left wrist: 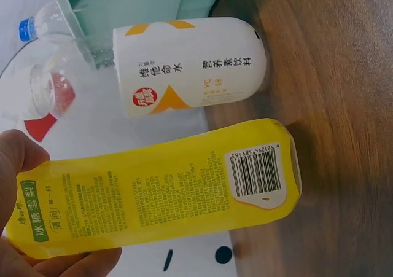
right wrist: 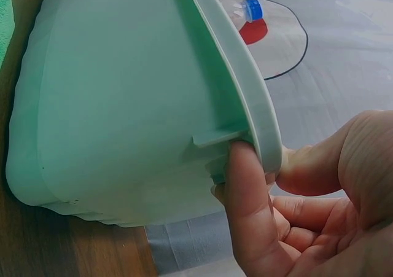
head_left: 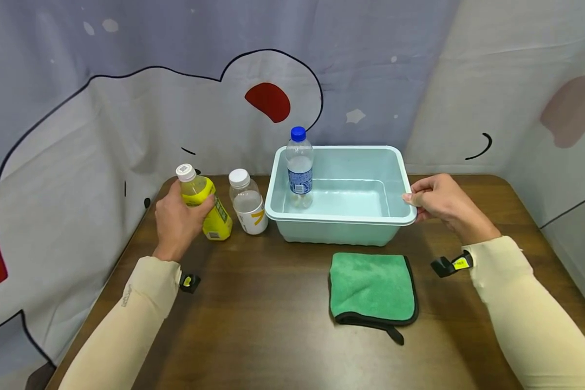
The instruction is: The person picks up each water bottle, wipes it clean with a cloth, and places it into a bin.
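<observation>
My left hand point(head_left: 177, 222) grips a yellow-labelled drink bottle point(left wrist: 153, 188) with a white cap, thumb on one side and fingers on the other. The bottle leans a little, its base close over the table. Just right of it stands a clear bottle with a white label and white cap point(head_left: 251, 208). My right hand point(head_left: 439, 203) pinches the rim of a pale green plastic basin point(right wrist: 123, 105) at its right end, thumb on top and fingers under the edge. Inside the basin's left part, a clear bottle with a blue cap point(head_left: 300, 168) stands upright.
A folded green cloth point(head_left: 372, 287) with black edging and a loop lies on the brown wooden table point(head_left: 253, 314) in front of the basin. Behind the table hangs a patterned curtain point(head_left: 175, 119).
</observation>
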The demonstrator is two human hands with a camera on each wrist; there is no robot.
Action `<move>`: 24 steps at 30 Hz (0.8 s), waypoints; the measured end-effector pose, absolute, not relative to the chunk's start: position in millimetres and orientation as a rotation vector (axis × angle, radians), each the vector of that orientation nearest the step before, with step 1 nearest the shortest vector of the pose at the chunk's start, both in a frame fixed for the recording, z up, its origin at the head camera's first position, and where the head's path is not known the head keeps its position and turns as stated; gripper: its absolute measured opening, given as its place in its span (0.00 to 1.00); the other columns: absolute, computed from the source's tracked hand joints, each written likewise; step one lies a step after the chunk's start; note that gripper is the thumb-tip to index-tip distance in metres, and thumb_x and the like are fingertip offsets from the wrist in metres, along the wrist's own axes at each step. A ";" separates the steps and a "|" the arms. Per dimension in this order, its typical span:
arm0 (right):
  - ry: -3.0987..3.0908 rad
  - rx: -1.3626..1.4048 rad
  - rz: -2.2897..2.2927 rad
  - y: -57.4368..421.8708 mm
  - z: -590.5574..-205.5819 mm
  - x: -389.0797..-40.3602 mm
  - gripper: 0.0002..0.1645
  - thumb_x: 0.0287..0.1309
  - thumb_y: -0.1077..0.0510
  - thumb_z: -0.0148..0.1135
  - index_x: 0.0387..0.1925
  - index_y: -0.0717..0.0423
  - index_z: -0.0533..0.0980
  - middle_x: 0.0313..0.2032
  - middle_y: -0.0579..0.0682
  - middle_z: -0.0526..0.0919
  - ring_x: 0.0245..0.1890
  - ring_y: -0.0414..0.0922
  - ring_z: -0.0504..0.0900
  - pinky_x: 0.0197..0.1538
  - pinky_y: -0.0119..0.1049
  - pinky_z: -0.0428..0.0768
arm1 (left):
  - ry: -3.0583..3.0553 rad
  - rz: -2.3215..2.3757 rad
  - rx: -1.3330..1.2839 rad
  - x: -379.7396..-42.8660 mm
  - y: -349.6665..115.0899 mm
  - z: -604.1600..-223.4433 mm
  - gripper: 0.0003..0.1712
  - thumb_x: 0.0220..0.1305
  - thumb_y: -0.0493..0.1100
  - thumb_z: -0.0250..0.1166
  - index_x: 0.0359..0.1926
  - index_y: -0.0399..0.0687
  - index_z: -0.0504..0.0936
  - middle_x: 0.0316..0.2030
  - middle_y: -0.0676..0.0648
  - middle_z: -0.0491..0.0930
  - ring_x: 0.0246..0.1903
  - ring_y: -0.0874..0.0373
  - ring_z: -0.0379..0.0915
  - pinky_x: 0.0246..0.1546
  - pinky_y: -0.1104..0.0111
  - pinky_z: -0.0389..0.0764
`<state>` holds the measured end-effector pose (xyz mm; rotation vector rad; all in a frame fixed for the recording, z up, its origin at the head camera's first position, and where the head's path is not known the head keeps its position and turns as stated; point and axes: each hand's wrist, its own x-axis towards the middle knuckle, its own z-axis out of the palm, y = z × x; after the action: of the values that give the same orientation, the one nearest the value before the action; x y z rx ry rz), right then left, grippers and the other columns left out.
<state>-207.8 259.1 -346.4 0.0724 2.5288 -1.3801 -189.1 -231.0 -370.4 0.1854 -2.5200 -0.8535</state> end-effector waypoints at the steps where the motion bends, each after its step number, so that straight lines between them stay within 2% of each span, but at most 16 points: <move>1: 2.528 0.072 -1.381 259.1 -346.4 -207.7 0.26 0.65 0.58 0.61 0.56 0.77 0.70 0.32 0.52 0.83 0.26 0.41 0.84 0.32 0.36 0.86 | -2.516 -0.852 0.178 -187.3 -231.1 -370.0 0.30 0.59 0.53 0.68 0.56 0.39 0.74 0.47 0.35 0.83 0.44 0.38 0.83 0.44 0.45 0.83; 17: 2.520 0.074 -1.378 259.5 -346.1 -208.0 0.28 0.66 0.57 0.61 0.57 0.76 0.69 0.36 0.55 0.83 0.27 0.41 0.85 0.34 0.36 0.87 | -2.416 -0.817 0.051 -155.9 -229.4 -366.1 0.28 0.55 0.50 0.72 0.51 0.37 0.77 0.41 0.35 0.85 0.37 0.38 0.84 0.36 0.46 0.84; 24: 2.509 0.069 -1.393 258.9 -346.3 -207.6 0.27 0.66 0.59 0.61 0.57 0.76 0.69 0.35 0.55 0.83 0.27 0.40 0.85 0.34 0.36 0.87 | -2.409 -0.830 0.003 -148.8 -225.8 -364.3 0.27 0.55 0.48 0.73 0.50 0.36 0.77 0.43 0.34 0.85 0.37 0.38 0.85 0.35 0.46 0.85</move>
<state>-207.6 258.9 -346.3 0.0692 2.5085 -1.3932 -148.8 -225.8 -364.3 0.0031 -2.4088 -0.8302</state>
